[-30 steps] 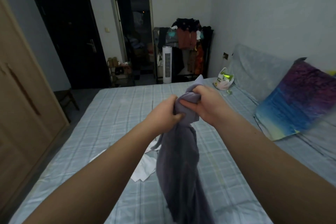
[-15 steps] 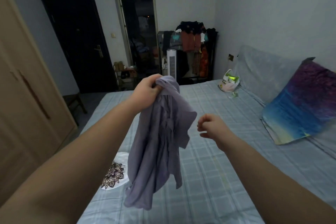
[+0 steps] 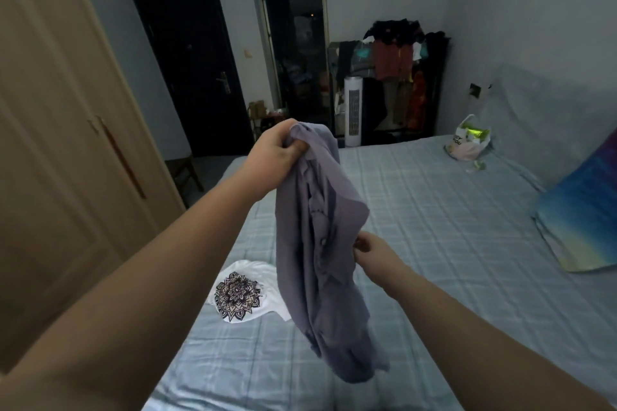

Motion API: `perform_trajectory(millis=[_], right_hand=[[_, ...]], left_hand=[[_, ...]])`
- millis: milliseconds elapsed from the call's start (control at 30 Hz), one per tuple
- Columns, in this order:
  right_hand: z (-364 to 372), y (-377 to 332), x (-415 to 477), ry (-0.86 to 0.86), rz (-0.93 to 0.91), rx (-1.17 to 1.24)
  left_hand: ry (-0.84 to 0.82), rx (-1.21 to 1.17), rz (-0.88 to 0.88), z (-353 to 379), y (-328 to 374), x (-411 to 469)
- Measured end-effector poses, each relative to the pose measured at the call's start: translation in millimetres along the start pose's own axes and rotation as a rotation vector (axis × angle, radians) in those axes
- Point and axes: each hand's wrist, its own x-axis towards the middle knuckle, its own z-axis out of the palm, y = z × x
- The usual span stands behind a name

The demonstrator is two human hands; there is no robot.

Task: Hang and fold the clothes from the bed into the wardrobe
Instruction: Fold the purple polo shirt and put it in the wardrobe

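The bedroom holds a bed [image 3: 434, 210] with a blue checked sheet, a closed wardrobe [image 3: 66, 143] standing off its left edge, a pillow [image 3: 581, 210] at its right edge and a bag [image 3: 469, 143] near its far right corner. The left hand [image 3: 277, 153] grips the top of a purple shirt [image 3: 317, 260], which hangs free above the middle of the bed, and the right hand [image 3: 370, 250] pinches the shirt's right edge about halfway down. A white T-shirt [image 3: 240, 290] with a dark print lies on the bed near the left edge, partly behind the hanging shirt.
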Motion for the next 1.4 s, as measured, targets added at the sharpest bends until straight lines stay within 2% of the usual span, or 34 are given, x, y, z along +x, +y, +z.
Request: perform_trajectory(millis=[200, 367, 467, 633, 800, 967, 1133, 1267, 1400], right_hand=[[-37.1, -6.2, -2.3, 0.397, -0.066, 0.002], [-80.4, -23.7, -11.2, 0.505, -0.101, -0.051], [-105.1, -30.8, -15.9, 0.483, -0.103, -0.146], [-149.5, -47.1, -34.4, 0.358, -0.081, -0.359], [-190.4, -69.7, -47.3, 0.479, -0.156, -0.442], [-216.6, -79.8, -59.6, 0.516, -0.097, -0.386], [-234.3, -96.0, -73.8, 0.414, -0.078, -0.423], [-256.4, -101.3, -76.4, 0.209, -0.025, -0.422], [-257.6, -101.6, -70.7, 0.084, 0.077, -0.28]], left_hand=[[0.053, 0.254, -0.028, -11.7, -27.2, -4.9], [-0.052, 0.402, -0.1, -17.6, -42.3, -9.8], [-0.105, 0.555, -0.135, -18.1, -46.1, -8.9], [-0.235, 0.645, -0.075, -29.0, -44.5, 1.9], [-0.416, 0.604, -0.044, -31.7, -29.7, 14.2], [-0.533, 0.629, -0.084, -32.1, -36.1, 11.8], [-0.482, 0.652, -0.163, -45.5, -60.4, 4.1], [-0.376, 0.473, -0.289, -54.6, -82.0, 3.5], [-0.369, 0.257, -0.327, -62.0, -105.4, 7.6]])
